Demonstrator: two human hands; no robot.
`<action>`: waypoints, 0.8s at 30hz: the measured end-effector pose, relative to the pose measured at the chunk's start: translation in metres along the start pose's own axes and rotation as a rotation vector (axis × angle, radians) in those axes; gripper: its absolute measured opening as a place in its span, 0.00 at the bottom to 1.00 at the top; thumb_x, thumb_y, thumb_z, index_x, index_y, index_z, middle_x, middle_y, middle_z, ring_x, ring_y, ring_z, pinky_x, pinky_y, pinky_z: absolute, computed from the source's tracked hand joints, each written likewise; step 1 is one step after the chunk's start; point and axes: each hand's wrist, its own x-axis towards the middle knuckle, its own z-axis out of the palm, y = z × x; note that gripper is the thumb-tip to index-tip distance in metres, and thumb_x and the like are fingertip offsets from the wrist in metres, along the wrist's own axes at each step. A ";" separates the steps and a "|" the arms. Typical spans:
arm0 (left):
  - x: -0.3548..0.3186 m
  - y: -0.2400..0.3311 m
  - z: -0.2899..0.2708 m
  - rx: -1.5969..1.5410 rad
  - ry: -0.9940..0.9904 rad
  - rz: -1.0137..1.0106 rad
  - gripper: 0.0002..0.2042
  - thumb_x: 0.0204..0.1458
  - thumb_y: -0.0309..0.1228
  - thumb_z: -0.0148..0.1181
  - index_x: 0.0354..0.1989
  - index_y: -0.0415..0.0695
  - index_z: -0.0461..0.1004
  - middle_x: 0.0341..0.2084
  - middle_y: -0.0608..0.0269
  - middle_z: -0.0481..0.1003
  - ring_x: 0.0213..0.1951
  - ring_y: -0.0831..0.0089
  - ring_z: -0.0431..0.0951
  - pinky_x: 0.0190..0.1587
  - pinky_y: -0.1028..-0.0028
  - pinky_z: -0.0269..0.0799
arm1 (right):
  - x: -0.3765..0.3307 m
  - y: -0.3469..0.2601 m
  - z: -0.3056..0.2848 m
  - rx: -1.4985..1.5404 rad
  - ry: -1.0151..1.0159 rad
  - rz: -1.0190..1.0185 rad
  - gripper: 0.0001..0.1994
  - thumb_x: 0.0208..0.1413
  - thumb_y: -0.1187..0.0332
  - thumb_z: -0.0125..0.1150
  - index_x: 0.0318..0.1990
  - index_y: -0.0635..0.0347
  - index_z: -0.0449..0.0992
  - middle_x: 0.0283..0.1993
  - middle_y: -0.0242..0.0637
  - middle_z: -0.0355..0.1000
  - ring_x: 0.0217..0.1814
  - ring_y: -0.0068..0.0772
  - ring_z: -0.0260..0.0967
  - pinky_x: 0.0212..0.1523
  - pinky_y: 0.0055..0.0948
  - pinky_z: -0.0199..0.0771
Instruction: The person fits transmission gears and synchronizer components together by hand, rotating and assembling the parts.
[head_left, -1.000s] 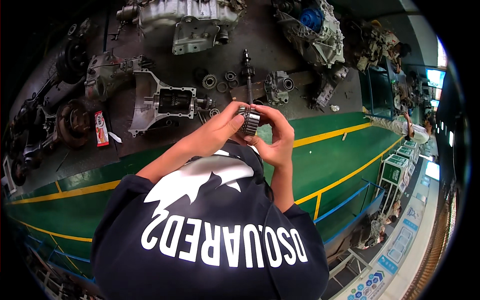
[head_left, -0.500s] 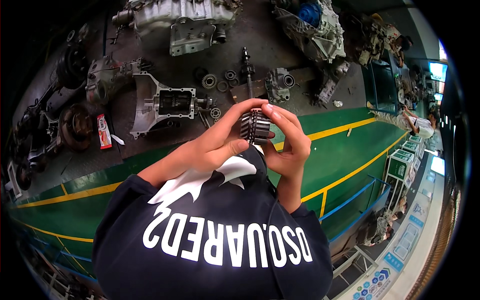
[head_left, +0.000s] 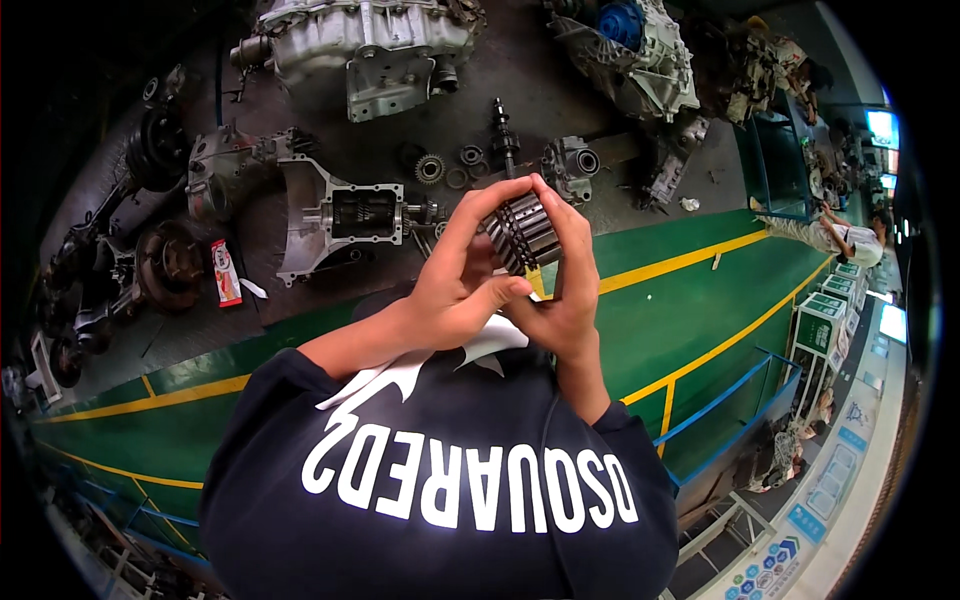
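Note:
A metal gear assembly, with slanted teeth at one side and straight ridges at the other, is held up in front of my chest. My left hand curls round its left side, thumb below and fingers over the top. On the other side my right hand closes round it, with the fingertips of both hands meeting above. Beyond the hands a dark splined shaft lies on the dark work surface. An opened gearbox housing with gears inside lies to the left. Loose toothed gear and rings lie near it.
Large metal casings stand at the far side, one with a blue part. A smaller housing is behind my right hand. A red-and-white packet lies at left. Green floor has yellow lines. Another person is at far right.
Both hands have lifted the gear assembly slightly away from my body and tilted it. The grips have shifted, with the right fingers now stretched along its side. The view has shifted slightly.

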 end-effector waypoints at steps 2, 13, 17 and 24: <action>-0.002 -0.007 0.002 0.060 0.050 0.056 0.40 0.61 0.28 0.67 0.76 0.37 0.49 0.65 0.58 0.57 0.62 0.70 0.67 0.62 0.70 0.69 | -0.002 0.003 0.000 -0.006 0.005 0.006 0.34 0.54 0.67 0.73 0.67 0.69 0.69 0.66 0.54 0.72 0.67 0.53 0.69 0.66 0.44 0.69; -0.001 0.004 -0.009 0.072 -0.036 0.014 0.30 0.67 0.27 0.57 0.74 0.33 0.53 0.61 0.54 0.57 0.64 0.60 0.70 0.64 0.65 0.70 | -0.031 0.006 -0.013 0.939 0.052 0.454 0.38 0.60 0.68 0.69 0.72 0.69 0.54 0.70 0.48 0.64 0.70 0.37 0.64 0.71 0.38 0.63; -0.002 -0.004 -0.011 0.079 -0.015 0.088 0.25 0.68 0.28 0.55 0.70 0.33 0.59 0.61 0.53 0.59 0.64 0.60 0.70 0.65 0.64 0.70 | -0.011 0.004 -0.013 0.828 -0.015 0.303 0.35 0.60 0.69 0.68 0.71 0.69 0.58 0.70 0.52 0.65 0.72 0.45 0.63 0.73 0.41 0.60; -0.003 -0.015 -0.029 0.396 -0.081 0.466 0.15 0.71 0.33 0.50 0.58 0.35 0.70 0.61 0.46 0.60 0.61 0.53 0.75 0.61 0.64 0.75 | -0.007 0.009 -0.024 0.025 0.046 -0.125 0.18 0.52 0.72 0.69 0.51 0.67 0.82 0.52 0.45 0.73 0.58 0.46 0.72 0.56 0.38 0.75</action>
